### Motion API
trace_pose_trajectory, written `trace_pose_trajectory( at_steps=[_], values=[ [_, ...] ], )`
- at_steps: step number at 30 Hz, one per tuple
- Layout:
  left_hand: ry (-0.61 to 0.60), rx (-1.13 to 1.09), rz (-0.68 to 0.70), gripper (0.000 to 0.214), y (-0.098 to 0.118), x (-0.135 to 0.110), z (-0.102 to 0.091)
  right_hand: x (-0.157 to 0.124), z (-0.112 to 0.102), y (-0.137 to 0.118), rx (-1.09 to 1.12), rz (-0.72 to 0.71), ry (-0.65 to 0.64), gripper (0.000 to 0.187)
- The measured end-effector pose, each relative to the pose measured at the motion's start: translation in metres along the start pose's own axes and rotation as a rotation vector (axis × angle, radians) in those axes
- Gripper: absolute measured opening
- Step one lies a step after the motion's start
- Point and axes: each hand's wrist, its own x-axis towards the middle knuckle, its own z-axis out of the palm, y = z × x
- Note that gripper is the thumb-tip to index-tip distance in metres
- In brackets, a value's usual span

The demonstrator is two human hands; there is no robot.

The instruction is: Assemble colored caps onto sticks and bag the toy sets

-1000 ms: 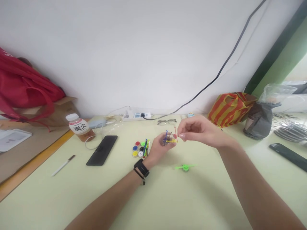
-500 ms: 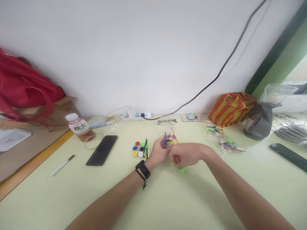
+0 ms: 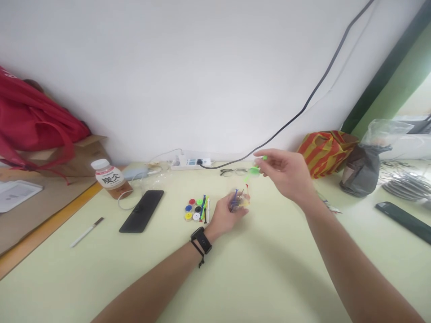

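Note:
My left hand (image 3: 226,213), with a black watch (image 3: 201,239) at its wrist, is closed around a small see-through piece (image 3: 237,202) with blue, yellow and red sticks poking out. Raised above and to the right of it, my right hand (image 3: 284,172) pinches a bright green plastic stick piece (image 3: 254,171) with a round green part. That green piece is partly blurred. Left of my left hand lie several small round pieces (image 3: 189,216) in different colours, beside a bundle of coloured plastic sticks (image 3: 205,209).
A black phone (image 3: 142,211), a pen (image 3: 87,232) and a drink bottle (image 3: 111,179) lie or stand on the left. Glasses (image 3: 227,172) and a power strip (image 3: 190,163) sit by the wall. A striped bag (image 3: 321,150) and a grey bag (image 3: 361,170) stand at the right.
My right hand has moved up, away from my left hand, lifting the green stick piece off the table. My left hand keeps its grip and has hardly moved.

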Motion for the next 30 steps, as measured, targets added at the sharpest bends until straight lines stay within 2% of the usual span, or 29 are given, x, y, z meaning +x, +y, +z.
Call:
trace_pose_trajectory(
  at_steps=[6,9,15,18,22,26,28,30],
  values=[
    [0.078,0.134,-0.015,0.03,0.001,-0.002,0.001,-0.008,0.031,-0.002,-0.229,-0.082,-0.159,0.019],
    [0.1,0.18,-0.007,0.024,-0.003,-0.002,0.0,-0.013,0.041,-0.005,-0.258,0.002,-0.19,0.013],
    [0.116,0.161,-0.036,0.027,-0.008,-0.002,0.001,-0.013,0.042,-0.003,-0.204,0.189,-0.104,0.007],
    [0.125,0.143,-0.031,0.027,-0.008,-0.002,0.001,-0.012,0.042,0.001,-0.191,0.217,-0.166,0.011],
    [0.114,0.128,-0.017,0.027,-0.007,-0.002,0.0,-0.014,0.044,0.003,-0.324,0.134,-0.155,0.013],
    [0.092,0.057,-0.004,0.035,-0.005,-0.001,0.0,-0.011,0.035,0.001,-0.364,0.018,-0.142,0.021],
    [0.075,0.039,0.006,0.032,-0.004,0.0,0.0,-0.009,0.028,-0.002,-0.327,-0.034,-0.216,0.025],
    [0.037,0.035,0.015,0.027,-0.003,0.0,-0.001,-0.007,0.022,-0.004,-0.268,-0.083,-0.363,0.028]
  ],
)
